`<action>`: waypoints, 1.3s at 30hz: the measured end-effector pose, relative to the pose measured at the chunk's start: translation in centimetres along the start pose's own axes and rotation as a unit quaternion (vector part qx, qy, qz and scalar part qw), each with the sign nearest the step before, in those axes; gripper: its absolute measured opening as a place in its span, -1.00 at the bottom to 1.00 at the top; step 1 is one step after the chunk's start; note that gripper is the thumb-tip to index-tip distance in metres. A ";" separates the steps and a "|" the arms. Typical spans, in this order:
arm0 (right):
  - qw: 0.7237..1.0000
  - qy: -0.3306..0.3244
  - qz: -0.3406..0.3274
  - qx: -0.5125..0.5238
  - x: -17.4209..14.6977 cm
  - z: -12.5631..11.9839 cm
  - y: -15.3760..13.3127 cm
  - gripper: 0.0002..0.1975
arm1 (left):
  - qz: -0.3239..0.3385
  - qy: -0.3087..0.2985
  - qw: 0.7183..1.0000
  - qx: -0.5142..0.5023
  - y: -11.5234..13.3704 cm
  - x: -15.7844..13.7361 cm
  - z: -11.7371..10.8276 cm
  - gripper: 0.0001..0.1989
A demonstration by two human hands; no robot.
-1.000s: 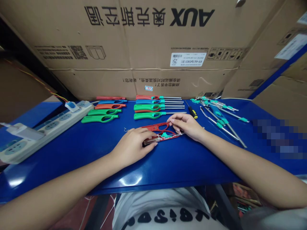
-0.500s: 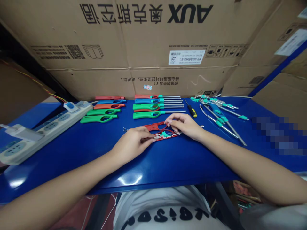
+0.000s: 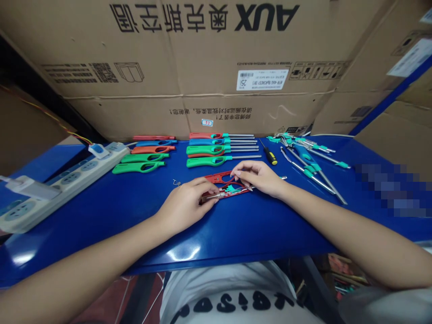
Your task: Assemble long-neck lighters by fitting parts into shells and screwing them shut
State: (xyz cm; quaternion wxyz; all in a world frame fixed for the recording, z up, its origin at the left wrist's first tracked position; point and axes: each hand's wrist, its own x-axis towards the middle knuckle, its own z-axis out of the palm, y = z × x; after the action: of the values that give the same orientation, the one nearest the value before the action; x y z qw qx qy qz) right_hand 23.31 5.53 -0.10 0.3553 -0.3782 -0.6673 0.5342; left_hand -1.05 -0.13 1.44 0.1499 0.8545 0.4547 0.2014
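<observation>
An opened red lighter shell (image 3: 214, 177) lies on the blue table between my hands, its inner side up. Inside it sit a green trigger piece (image 3: 231, 189) and thin white wires; the end of a metal tube (image 3: 284, 178) shows past my right hand. My left hand (image 3: 185, 198) closes its fingers and thumb round the left end of the lighter, where a brownish see-through fuel tank (image 3: 212, 196) shows between them. My right hand (image 3: 256, 174) is bent over the shell's right end with its fingers pinched; the fingertips partly hide what they grip.
Finished-looking lighters (image 3: 205, 161) and empty-looking shell halves (image 3: 138, 168) lie in rows behind. A yellow-black screwdriver (image 3: 270, 155) and a pile of metal tubes with green parts (image 3: 308, 171) are to the right. A power strip (image 3: 74, 180) stands left, small metal pieces (image 3: 176, 182) nearer; cardboard (image 3: 202, 54) walls the back.
My left fingers have shifted slightly, so more of the brownish fuel tank shows between them. My right hand stays almost in place over the lighter.
</observation>
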 end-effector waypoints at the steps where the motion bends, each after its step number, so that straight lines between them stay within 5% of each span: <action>1: 1.000 0.000 0.001 -0.001 0.0 0.0 0.1 -0.66 | 0.004 -0.002 1.000 0.006 0.0 0.0 0.0 -0.85; 9: 1.000 -0.003 -0.001 0.002 0.0 0.0 0.0 -0.66 | 0.008 -0.009 1.000 -0.010 0.3 -0.1 -0.2 -0.86; 16: 1.000 -0.012 -0.002 -0.002 0.1 0.0 0.0 -0.66 | 0.050 0.002 0.998 -0.031 0.1 0.0 0.1 -0.67; 31: 1.000 -0.018 0.002 -0.006 0.0 0.1 -0.1 -0.70 | 0.001 -0.039 0.998 -0.053 -0.3 0.3 0.6 -0.76; 39: 1.000 -0.023 0.008 0.000 0.0 0.1 0.0 -0.72 | 0.041 -0.017 0.998 -0.045 -0.4 0.0 0.3 -0.82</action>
State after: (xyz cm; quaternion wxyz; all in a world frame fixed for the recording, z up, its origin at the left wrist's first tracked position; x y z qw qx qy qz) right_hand 23.21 5.52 -0.07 0.3357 -0.3710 -0.6722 0.5458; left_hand -1.23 0.06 0.95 0.1878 0.8682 0.4068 0.2131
